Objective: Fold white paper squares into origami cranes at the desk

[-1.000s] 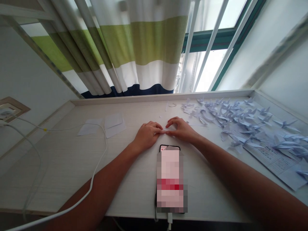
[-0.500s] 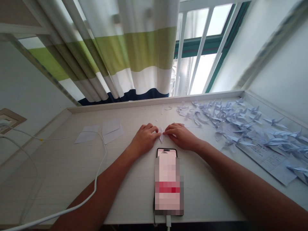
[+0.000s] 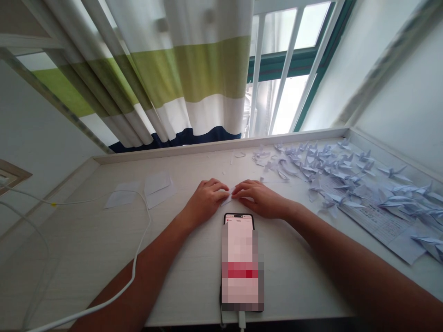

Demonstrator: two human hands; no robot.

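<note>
A small folded piece of white paper (image 3: 226,200) lies tilted on the desk between my hands, partly hidden by fingers. My left hand (image 3: 210,197) is closed, its thumb and fingertips pinching the paper from the left. From the right, my right hand (image 3: 255,196) also pinches it, fingers bent together at its upper end. Just below the paper lies a phone (image 3: 241,240) with a lit pinkish screen, partly blurred out.
Many folded paper cranes (image 3: 332,161) crowd the desk's right side, some on a printed sheet (image 3: 384,230). Flat white paper sheets (image 3: 157,189) lie at left. A white cable (image 3: 138,253) crosses my left forearm; another plug (image 3: 242,318) enters the phone. A curtain (image 3: 194,69) hangs behind.
The folded paper has turned from upright to slanted between my fingers. My right hand has come slightly closer to my left, and the whole view has shifted a little.
</note>
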